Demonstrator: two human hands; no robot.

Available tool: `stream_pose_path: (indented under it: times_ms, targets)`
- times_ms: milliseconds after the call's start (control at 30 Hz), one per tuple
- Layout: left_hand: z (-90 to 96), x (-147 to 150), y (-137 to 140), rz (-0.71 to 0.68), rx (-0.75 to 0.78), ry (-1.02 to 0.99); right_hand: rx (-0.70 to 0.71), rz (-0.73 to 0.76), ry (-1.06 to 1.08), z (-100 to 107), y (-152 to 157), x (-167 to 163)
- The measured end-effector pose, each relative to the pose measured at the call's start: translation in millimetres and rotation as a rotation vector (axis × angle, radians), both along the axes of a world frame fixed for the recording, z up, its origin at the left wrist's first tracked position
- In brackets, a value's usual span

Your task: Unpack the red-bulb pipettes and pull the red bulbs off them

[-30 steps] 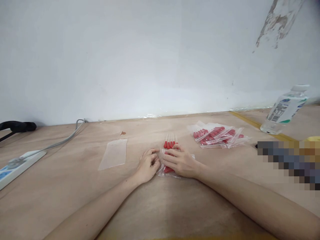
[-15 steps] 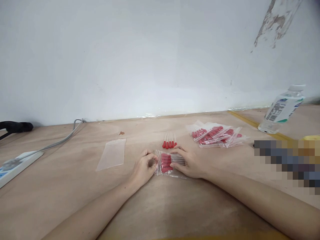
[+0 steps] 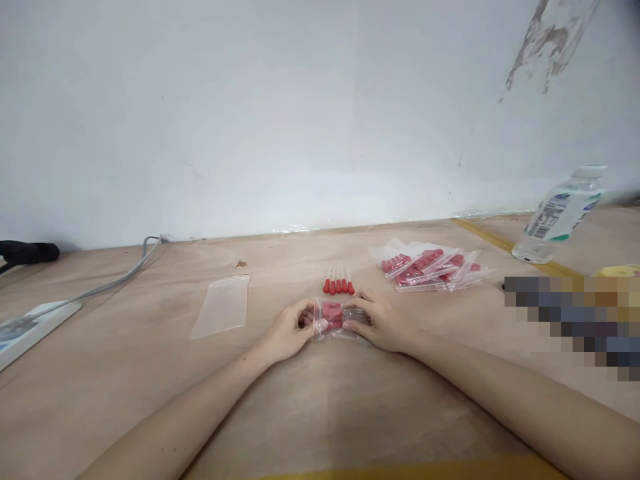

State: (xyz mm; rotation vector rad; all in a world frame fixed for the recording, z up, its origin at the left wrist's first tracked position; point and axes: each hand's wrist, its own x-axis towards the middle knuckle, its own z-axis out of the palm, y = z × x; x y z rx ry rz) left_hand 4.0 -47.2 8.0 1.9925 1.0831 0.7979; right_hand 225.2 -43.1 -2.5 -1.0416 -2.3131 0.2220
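Between my hands is a clear zip bag (image 3: 331,313) with several red-bulbed droppers inside. My left hand (image 3: 293,328) grips its zip end, thumb over the plastic near the bulbs. My right hand (image 3: 380,321) holds the other end, around the clear dropper tubes, which the fingers partly hide. Just beyond the bag, a row of loose droppers (image 3: 339,287) lies on the table, red bulbs toward me. A flat zip bag (image 3: 223,307) with nothing visible in it lies left of my left hand.
At the right, a pile of filled bags (image 3: 430,267) lies beyond my right hand. A plastic bottle (image 3: 560,217) stands near the yellow tape. At the left are a power strip (image 3: 40,327), a grey cable (image 3: 115,283) and a black object (image 3: 30,252). The wall (image 3: 250,133) rises behind.
The bag's contents have gone from a flat, even row to a bunched shape. My left thumb has moved onto the bag, closer to the bulbs. My right hand stays on its end.
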Motion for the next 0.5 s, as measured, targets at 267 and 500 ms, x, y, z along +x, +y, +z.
stream_pose_path:
  times_ms: [267,500]
  targets:
    - [-1.6,9,-3,0.074,0.074,0.051,0.030,0.005,0.048,-6,5,-2]
    - [2.2,8,-5,0.010,0.253,0.131,0.025,0.078,0.015,-6,6,2]
